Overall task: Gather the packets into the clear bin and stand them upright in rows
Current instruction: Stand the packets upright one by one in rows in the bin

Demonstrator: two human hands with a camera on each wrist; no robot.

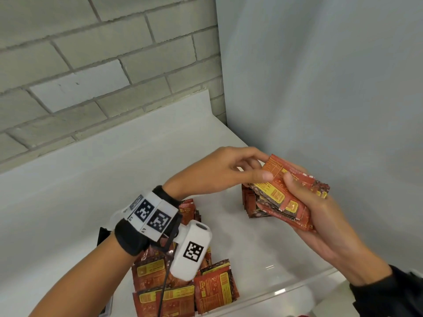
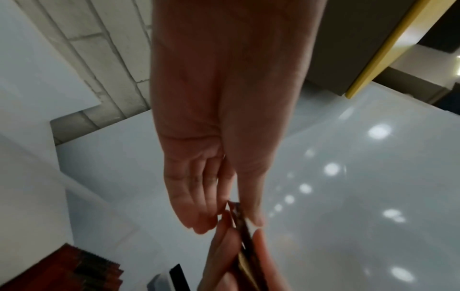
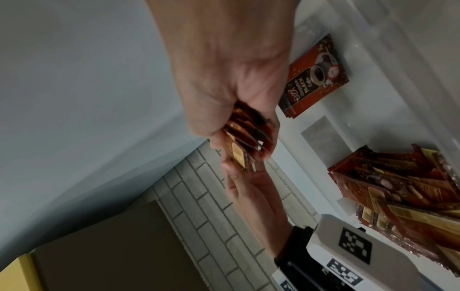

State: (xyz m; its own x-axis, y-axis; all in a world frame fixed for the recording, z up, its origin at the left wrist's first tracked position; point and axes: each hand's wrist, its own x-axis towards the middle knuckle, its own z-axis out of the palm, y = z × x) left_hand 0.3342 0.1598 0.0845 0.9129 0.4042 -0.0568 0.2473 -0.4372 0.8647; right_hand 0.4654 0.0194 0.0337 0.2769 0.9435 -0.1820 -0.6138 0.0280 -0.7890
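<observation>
My right hand [image 1: 304, 193] grips a fanned stack of red-brown coffee packets [image 1: 281, 197] above the clear bin [image 1: 286, 291], thumb across the front. My left hand [image 1: 263, 167] reaches over and pinches the top end of the stack's front packet [image 2: 239, 216] between thumb and fingers. In the right wrist view the stack [image 3: 248, 133] sits edge-on in the palm. Just behind it, a short row of packets [image 1: 248, 202] stands upright on the bin floor, front face showing [image 3: 316, 78]. A loose pile of packets [image 1: 183, 291] lies under my left wrist.
A brick wall [image 1: 91, 65] runs behind the bin, and a smooth grey wall [image 1: 320, 88] stands close on the right. The bin's clear front wall crosses the lower right. White bin floor [image 1: 251, 248] shows between the pile and the upright row.
</observation>
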